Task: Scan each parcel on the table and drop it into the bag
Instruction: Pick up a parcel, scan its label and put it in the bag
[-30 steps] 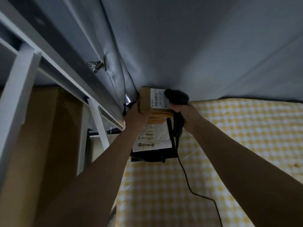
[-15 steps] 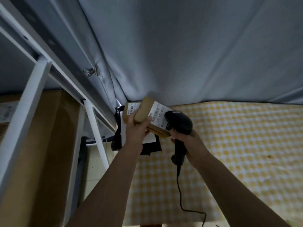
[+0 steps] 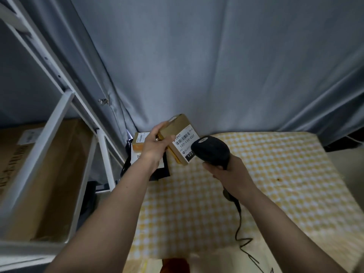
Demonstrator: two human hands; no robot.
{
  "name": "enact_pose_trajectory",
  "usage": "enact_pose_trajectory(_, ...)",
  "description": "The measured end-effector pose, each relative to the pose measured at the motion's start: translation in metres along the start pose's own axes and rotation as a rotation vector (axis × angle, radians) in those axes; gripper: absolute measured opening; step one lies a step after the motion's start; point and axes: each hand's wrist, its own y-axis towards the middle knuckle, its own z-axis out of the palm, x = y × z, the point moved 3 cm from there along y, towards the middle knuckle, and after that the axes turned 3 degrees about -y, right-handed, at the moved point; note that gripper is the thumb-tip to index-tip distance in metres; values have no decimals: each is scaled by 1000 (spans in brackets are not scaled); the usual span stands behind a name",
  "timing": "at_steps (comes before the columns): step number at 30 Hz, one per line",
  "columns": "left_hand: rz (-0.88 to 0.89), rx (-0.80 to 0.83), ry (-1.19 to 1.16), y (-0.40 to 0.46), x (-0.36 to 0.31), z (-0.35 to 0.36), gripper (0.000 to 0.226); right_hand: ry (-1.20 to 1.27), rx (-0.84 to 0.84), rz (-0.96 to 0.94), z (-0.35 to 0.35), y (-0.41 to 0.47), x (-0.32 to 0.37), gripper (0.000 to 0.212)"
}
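Left hand (image 3: 155, 148) wrapped round the near left edge of a small brown cardboard parcel (image 3: 178, 137), thumb across the front face, fingers behind; parcel lifted clear of the table (image 3: 275, 174), tilted, label side toward the camera. White shipping label (image 3: 186, 143) on that face: barcode, printed "122-172-G07", black strip at the lower corner. Yellow tape along the parcel's lower edge. Most of the box sticking out up and right of the grip.

Right hand (image 3: 230, 172) curled tight round the handle of a black barcode scanner (image 3: 211, 149); rounded matte plastic head just beside the label's lower right corner, possibly touching, hard to tell from this angle. Black cord (image 3: 239, 217) trailing from the handle base down across the table toward the near edge.

Table draped in a yellow-and-white checked cloth, soft, slightly wrinkled, a small brown spot on the right part. At the far left corner, behind the left hand, a second small tan box (image 3: 138, 141) with a white label, sitting on a black plastic mailer (image 3: 159, 172) with a white label sheet.

Grey fabric curtain (image 3: 197, 66) hanging in folds behind the table. White metal rack (image 3: 65, 107) to the left, a large brown carton (image 3: 49, 174) on its shelf. Something reddish at the bottom edge, too cut off to identify.
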Motion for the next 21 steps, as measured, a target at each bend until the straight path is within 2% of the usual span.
enact_pose_trajectory(7,66,51,64,-44,-20,20,50,-126,-16,-87,-27,-49,6,18)
enact_pose_trajectory(10,78,54,90,-57,-22,27,50,-137,-31,-102,-36,-63,7,12)
enact_pose_trajectory(15,88,66,107,-73,-23,35,49,-146,-20,-94,-44,-79,4,19)
enact_pose_trajectory(21,70,76,96,-81,-21,44,47,-81,-66,-83,-54,-90,1,6)
